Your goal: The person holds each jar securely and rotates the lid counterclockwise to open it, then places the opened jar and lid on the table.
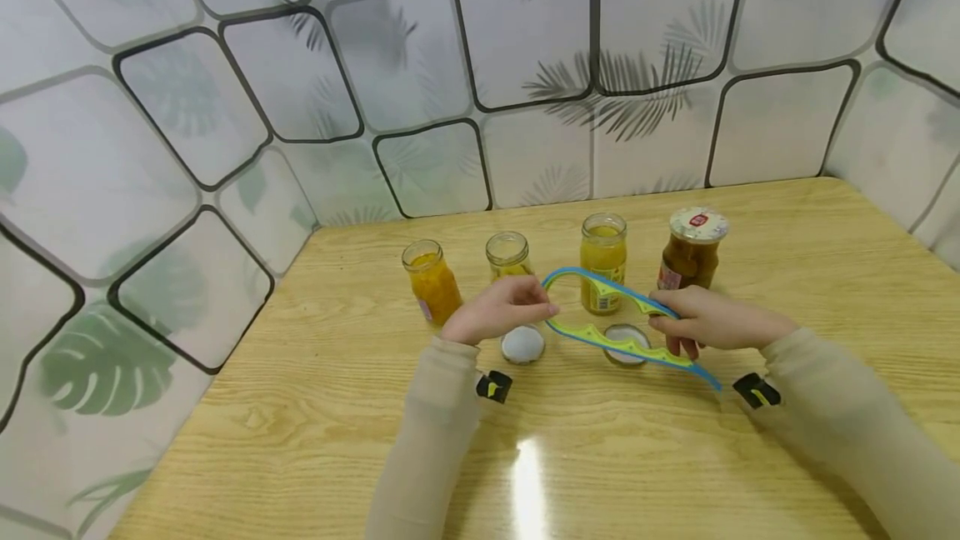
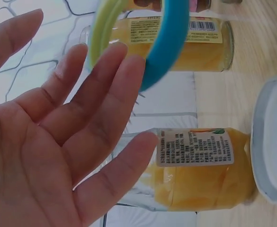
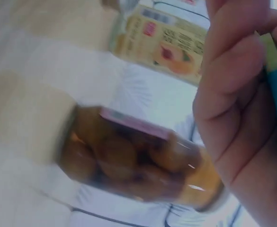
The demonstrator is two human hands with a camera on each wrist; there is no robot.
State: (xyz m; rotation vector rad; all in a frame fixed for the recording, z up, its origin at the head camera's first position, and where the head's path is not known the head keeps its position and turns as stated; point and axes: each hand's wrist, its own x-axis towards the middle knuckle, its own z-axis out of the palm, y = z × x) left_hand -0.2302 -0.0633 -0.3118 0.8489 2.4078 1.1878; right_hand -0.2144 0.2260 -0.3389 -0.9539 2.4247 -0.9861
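Observation:
A blue and green jar opener (image 1: 600, 339), a bent loop with a toothed inner edge, is held above the table. My right hand (image 1: 712, 319) grips it near its free ends, fingers curled round the blue upper arm. At the rounded end is my left hand (image 1: 498, 309); in the left wrist view its fingers are spread and loosely bent, fingertips right at the blue band (image 2: 169, 52). Behind the opener stands an uncapped jar of yellow fruit (image 1: 602, 257). Beyond the right hand is a capped jar (image 1: 688, 261) with brown round contents.
An uncapped jar of orange fruit (image 1: 435, 290) stands left of the left hand. Another uncapped jar (image 1: 507, 250) is partly hidden behind that hand. A white lid (image 1: 522, 345) and an upturned lid (image 1: 627, 332) lie in front. A patterned wall (image 1: 420, 182) borders the wooden table (image 1: 315, 407).

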